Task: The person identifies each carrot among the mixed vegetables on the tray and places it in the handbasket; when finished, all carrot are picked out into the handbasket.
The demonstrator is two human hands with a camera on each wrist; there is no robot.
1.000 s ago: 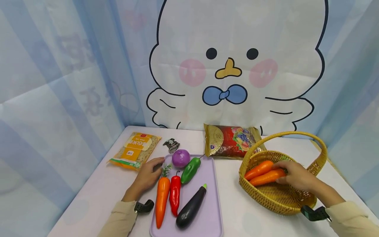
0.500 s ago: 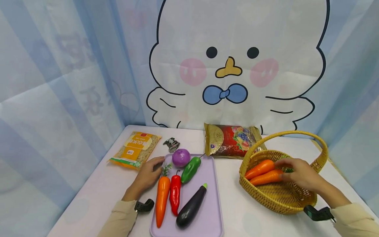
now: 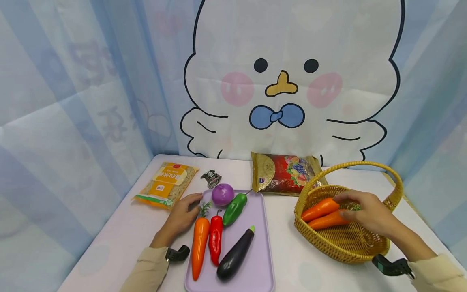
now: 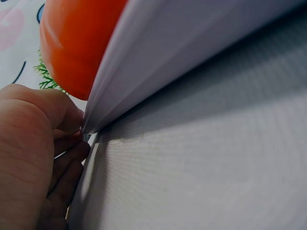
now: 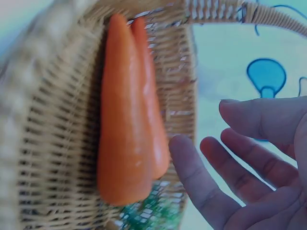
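In the head view, my left hand [image 3: 182,217] rests against the left rim of a lilac tray [image 3: 260,243]; its thumb and fingers touch the rim from outside, as the left wrist view shows. On the tray lie a carrot [image 3: 199,247], a red chili pepper [image 3: 215,239], a green pepper [image 3: 235,209], an eggplant [image 3: 235,255] and a purple onion [image 3: 223,194]. My right hand [image 3: 368,213] is over a wicker basket [image 3: 339,247] holding two carrots [image 5: 124,120]. In the right wrist view its fingers are apart, beside the carrots, and grip nothing.
A yellow bag of grain [image 3: 168,184] lies at the back left, near a small black wrapper [image 3: 211,178]. A red and gold bag [image 3: 284,174] sits behind the tray and basket. The basket's tall handle [image 3: 395,194] arches over its opening. Printed curtains surround the table.
My right hand has drawn back a little to the right, baring more of the carrots and their green tops. The left hand and the tray have not moved.
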